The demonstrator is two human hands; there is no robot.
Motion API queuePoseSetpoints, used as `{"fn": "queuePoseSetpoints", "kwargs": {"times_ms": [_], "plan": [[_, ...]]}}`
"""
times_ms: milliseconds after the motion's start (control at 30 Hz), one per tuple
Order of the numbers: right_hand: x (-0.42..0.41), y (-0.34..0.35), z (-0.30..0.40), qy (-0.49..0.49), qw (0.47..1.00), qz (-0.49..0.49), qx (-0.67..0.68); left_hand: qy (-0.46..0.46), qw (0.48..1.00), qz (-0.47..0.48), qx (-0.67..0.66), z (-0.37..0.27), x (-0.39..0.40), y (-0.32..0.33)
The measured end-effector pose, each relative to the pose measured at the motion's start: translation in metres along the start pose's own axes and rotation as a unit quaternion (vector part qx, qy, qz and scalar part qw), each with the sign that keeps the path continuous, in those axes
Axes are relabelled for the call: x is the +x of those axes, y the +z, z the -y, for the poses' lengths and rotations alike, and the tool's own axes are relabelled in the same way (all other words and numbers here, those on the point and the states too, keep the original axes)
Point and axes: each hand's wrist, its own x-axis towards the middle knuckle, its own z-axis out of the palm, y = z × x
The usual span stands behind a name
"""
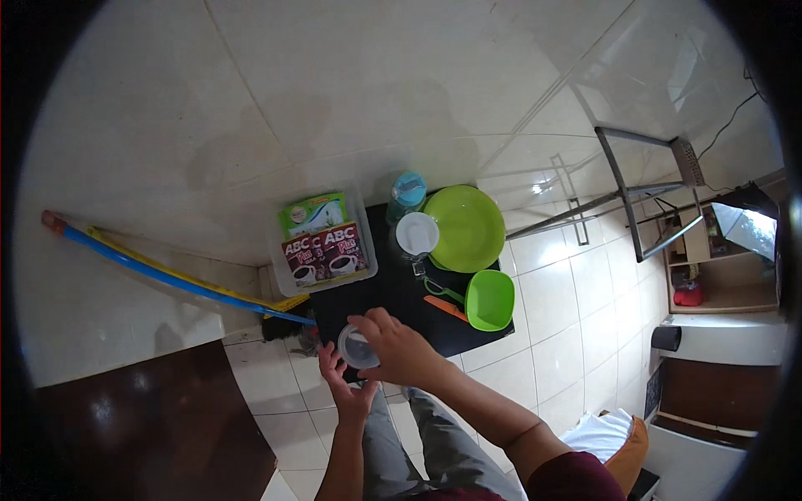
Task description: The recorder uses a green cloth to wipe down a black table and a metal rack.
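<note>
A small clear plastic container (pixel 357 348) is above the near left edge of a black table (pixel 388 294). My right hand (pixel 391 344) grips it from the right and over its rim. My left hand (pixel 346 379) is at its lower left side with the fingers spread; whether it bears the container's weight is hard to tell. Beyond my hands lie an orange knife (pixel 445 308) and a green-handled peeler (pixel 442 289). A green square bowl (pixel 490 300) stands to their right, below a round green plate (pixel 467 228).
A clear bin (pixel 374 263) holding coffee and other packets stands at the table's back left. A white-lidded jar (pixel 417 233) and a blue-capped bottle (pixel 409 190) stand at the back. Blue and yellow poles (pixel 163 270) lean at left; a metal rack (pixel 620 181) is at right.
</note>
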Motion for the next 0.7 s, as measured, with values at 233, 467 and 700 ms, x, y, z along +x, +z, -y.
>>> {"fn": "queuePoseSetpoints", "kwargs": {"times_ms": [233, 467, 700], "plan": [[-0.018, 0.091, -0.097, 0.245, 0.959, -0.14, -0.007, -0.089, 0.978, 0.131, 0.133, 0.027, 0.008, 0.005], [-0.036, 0.107, -0.153, 0.336, 0.935, -0.116, -0.001, -0.04, 0.903, 0.365, 0.224, 0.071, 0.002, -0.004], [-0.077, 0.034, -0.162, 0.347, 0.858, -0.377, -0.033, -0.09, 0.889, 0.393, 0.216, 0.088, 0.02, 0.046]]}}
